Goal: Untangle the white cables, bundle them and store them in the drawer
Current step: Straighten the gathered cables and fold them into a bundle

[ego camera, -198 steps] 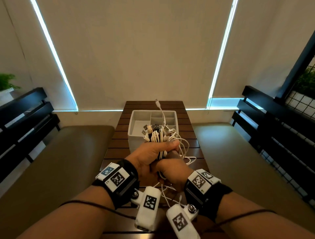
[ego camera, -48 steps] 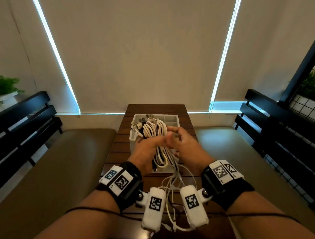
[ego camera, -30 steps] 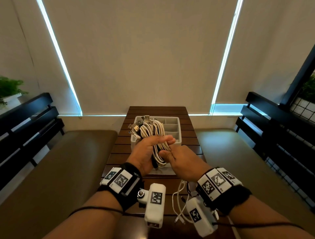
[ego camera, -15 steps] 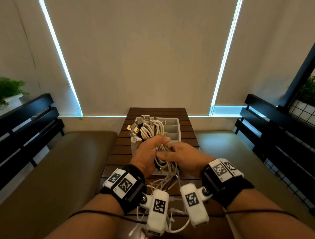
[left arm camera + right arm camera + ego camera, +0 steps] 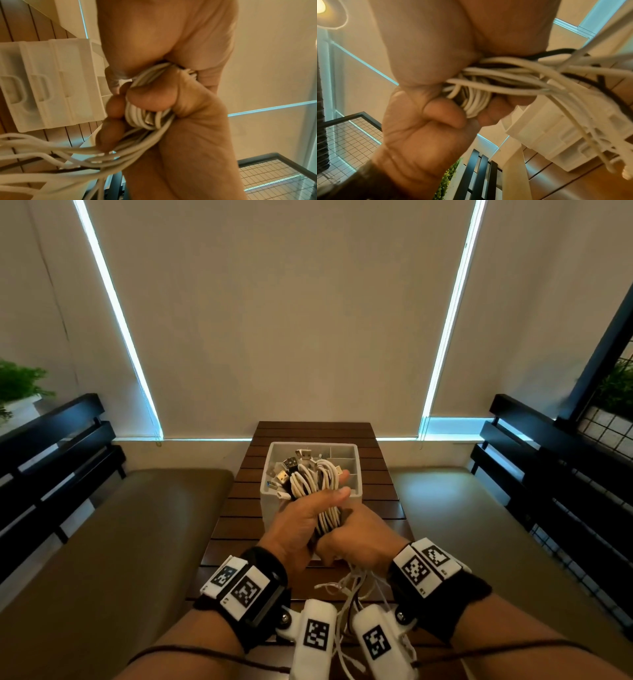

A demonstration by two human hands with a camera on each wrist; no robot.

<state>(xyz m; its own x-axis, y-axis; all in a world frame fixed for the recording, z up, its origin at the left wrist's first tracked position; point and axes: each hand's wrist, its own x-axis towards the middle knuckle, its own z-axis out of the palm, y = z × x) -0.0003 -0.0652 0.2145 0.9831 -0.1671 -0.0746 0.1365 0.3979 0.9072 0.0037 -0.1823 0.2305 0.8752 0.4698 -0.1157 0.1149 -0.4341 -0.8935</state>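
Note:
My left hand (image 5: 308, 510) grips a coiled bundle of white cables (image 5: 317, 482) upright, with USB plugs sticking out at its top. It hangs just in front of the white drawer unit (image 5: 354, 474), whose top tray has dividers. Just below, my right hand (image 5: 354, 539) is curled round the bundle's lower part. Loose cable ends (image 5: 346, 587) trail down between my wrists. In the left wrist view my right hand's fingers (image 5: 147, 98) wrap the cables (image 5: 142, 119) beside the drawer unit (image 5: 51, 81). A black strand runs among the white cables (image 5: 476, 102) in the right wrist view.
The drawer unit stands on a narrow wooden slatted table (image 5: 308, 433). Padded benches lie to the left (image 5: 120, 542) and right (image 5: 479, 525), backed by black rails. A wire-grid panel (image 5: 613, 433) and plants sit at the far sides.
My right hand has dropped from beside the bundle to under my left hand and closed round the cables' lower part. The bundle stays in my left hand, by the drawer unit.

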